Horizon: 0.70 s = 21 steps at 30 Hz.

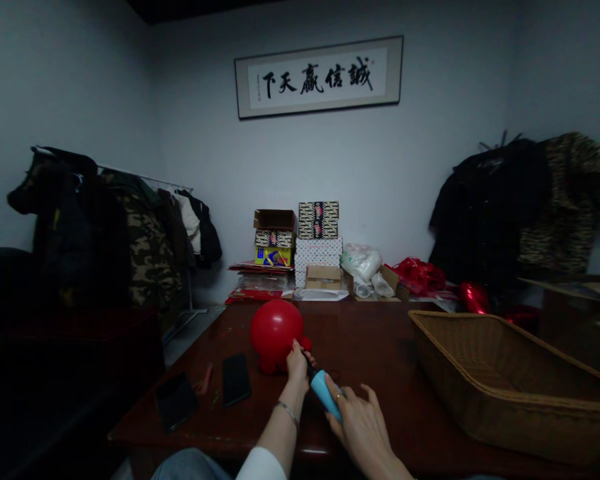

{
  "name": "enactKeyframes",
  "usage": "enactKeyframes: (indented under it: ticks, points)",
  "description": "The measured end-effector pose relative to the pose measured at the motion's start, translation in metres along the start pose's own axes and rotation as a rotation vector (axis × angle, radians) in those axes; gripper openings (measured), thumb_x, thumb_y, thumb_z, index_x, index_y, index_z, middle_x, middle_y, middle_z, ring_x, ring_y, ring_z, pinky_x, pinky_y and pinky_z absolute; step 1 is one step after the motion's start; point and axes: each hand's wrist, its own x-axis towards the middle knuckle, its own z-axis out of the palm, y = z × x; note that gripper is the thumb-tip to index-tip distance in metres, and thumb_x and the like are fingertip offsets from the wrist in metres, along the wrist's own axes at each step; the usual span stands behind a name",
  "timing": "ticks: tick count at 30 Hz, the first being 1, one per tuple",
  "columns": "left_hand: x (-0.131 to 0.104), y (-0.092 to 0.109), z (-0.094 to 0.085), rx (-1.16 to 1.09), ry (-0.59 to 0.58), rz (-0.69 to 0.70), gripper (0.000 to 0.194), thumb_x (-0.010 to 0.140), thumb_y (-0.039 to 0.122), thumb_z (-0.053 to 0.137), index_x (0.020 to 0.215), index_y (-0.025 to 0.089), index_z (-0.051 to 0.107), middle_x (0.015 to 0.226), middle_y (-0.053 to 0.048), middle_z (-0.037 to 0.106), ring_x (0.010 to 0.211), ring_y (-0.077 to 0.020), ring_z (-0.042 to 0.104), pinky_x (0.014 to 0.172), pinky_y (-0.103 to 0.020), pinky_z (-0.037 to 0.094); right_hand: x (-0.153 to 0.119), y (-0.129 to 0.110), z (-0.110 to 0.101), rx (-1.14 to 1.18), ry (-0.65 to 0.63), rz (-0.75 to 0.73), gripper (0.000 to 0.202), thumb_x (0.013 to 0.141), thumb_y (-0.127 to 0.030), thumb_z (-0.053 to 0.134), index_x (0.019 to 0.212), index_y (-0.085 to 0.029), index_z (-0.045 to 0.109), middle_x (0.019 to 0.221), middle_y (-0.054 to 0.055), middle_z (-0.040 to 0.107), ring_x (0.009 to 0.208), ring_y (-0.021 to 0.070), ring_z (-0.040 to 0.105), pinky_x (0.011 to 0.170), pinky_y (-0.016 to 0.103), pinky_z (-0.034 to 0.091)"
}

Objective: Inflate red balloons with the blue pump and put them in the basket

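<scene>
A red balloon (275, 328), round with small bulges at its lower edge, rests over the middle of the table. At its right side, my left hand (298, 363) is closed around the balloon's neck, where the dark nozzle end of a light-blue hand pump (324, 392) meets it. The pump slants down towards me. My right hand (363, 421) grips the pump's blue body with thumb and forefinger, while its other fingers are partly lifted. The balloon's mouth is hidden by my left fingers.
On the dark wooden table (370, 347), a black phone (236, 379) and another dark flat item (177, 401) lie left of my arms. A large wicker basket (510, 373) takes up the right side. Boxes (319, 253) and plastic bags (363, 262) stand behind.
</scene>
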Motion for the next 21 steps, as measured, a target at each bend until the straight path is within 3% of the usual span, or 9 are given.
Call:
enactKeyframes:
  ticks: [10, 15, 21]
  points:
    - [0.009, 0.007, -0.002, 0.023, -0.028, -0.010, 0.035, 0.082, 0.051, 0.045, 0.067, 0.020, 0.040, 0.042, 0.006, 0.042, 0.032, -0.0078, 0.038, 0.035, -0.019, 0.029, -0.029, 0.018, 0.001, 0.030, 0.029, -0.041, 0.060, 0.077, -0.022, 0.052, 0.134, -0.030, 0.035, 0.095, 0.001, 0.064, 0.075, 0.0163, 0.062, 0.093, 0.042, 0.023]
    - [0.022, 0.014, -0.008, -0.002, -0.019, 0.007, 0.034, 0.082, 0.049, 0.046, 0.066, 0.020, 0.040, 0.041, 0.007, 0.040, 0.032, -0.0083, 0.039, 0.034, -0.020, 0.030, -0.049, 0.035, 0.009, 0.053, 0.114, -0.105, 0.064, 0.074, -0.024, 0.053, 0.134, -0.032, 0.033, 0.098, 0.000, 0.064, 0.072, 0.0149, 0.062, 0.091, 0.040, 0.024]
    - [0.028, 0.017, -0.010, -0.015, 0.008, 0.020, 0.037, 0.080, 0.050, 0.050, 0.063, 0.019, 0.040, 0.040, 0.007, 0.039, 0.032, -0.0078, 0.039, 0.034, -0.019, 0.029, -0.054, 0.038, 0.012, 0.044, 0.159, -0.125, 0.065, 0.072, -0.024, 0.053, 0.133, -0.031, 0.034, 0.093, -0.001, 0.065, 0.068, 0.0143, 0.061, 0.090, 0.040, 0.025]
